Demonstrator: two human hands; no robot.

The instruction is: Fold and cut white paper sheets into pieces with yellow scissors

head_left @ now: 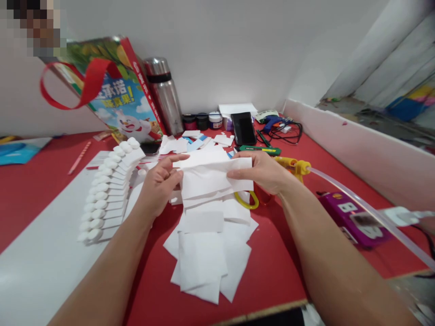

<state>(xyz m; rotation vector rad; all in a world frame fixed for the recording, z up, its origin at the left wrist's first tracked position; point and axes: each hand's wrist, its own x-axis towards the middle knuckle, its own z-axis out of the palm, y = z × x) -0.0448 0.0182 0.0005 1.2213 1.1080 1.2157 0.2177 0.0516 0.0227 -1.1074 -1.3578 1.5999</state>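
Note:
My right hand [263, 171] pinches a white paper sheet [205, 182] at its right side, thumb on top. My left hand [159, 184] has its thumb and fingers on the sheet's left edge. Several more loose white sheets [202, 262] lie overlapped beneath, fanned towards the table's front edge. A yellow scissors handle [249, 206] shows partly from under the papers, below my right hand. To the left of my left hand stands a curved row of white paper pieces with round white ends [107, 194].
A yellow glue gun [297, 168] with a clear stick lies right, near a purple box [356, 219]. Behind are a green cutter [260, 150], a black phone [244, 128], jars [215, 120], a steel flask [166, 97] and a picture box [118, 90]. A low white wall [356, 145] borders the right.

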